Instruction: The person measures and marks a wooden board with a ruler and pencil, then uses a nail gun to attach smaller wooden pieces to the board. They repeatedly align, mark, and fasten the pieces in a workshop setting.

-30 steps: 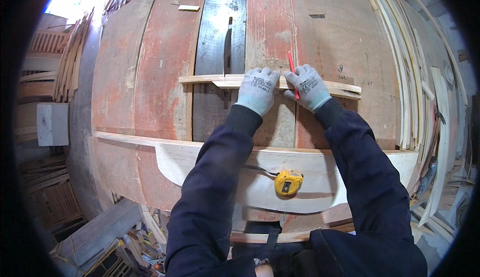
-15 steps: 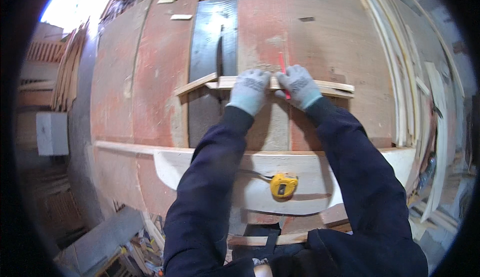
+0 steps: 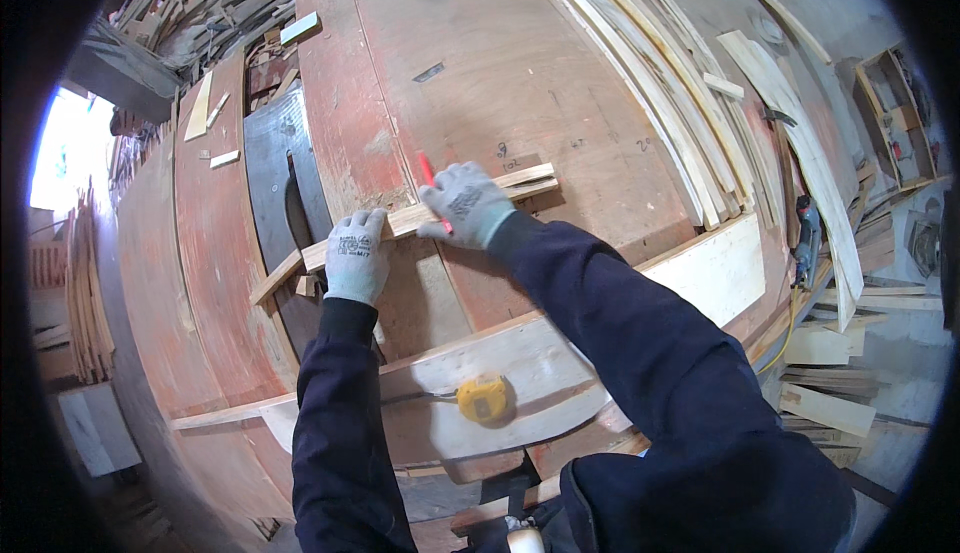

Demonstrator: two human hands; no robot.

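Observation:
My left hand (image 3: 356, 258), in a pale grey work glove, is closed on a narrow wooden strip (image 3: 405, 221) near its left end. Further right along the strip, my right hand (image 3: 466, 203), gloved alike and slightly blurred, grips a red pencil (image 3: 426, 166) that points up and away. A shorter wooden piece (image 3: 277, 278) lies at an angle by the strip's left end. Just beyond my left hand, a dark saw blade (image 3: 297, 215) stands up through a grey metal plate (image 3: 265, 148) set in the worn reddish bench (image 3: 350, 103).
Nearer me, a yellow tape measure (image 3: 482, 400) rests on a white curved board (image 3: 555, 383). Long wooden strips (image 3: 650, 83) lie along the right side, beside a blue power tool (image 3: 806, 243). Small offcuts (image 3: 225, 159) lie at the far left; scrap wood (image 3: 225, 3) is heaped behind.
The view has turned to the right, so the bench appears shifted left and tilted. My right hand, with the pencil, has moved right along the strip, away from my left hand.

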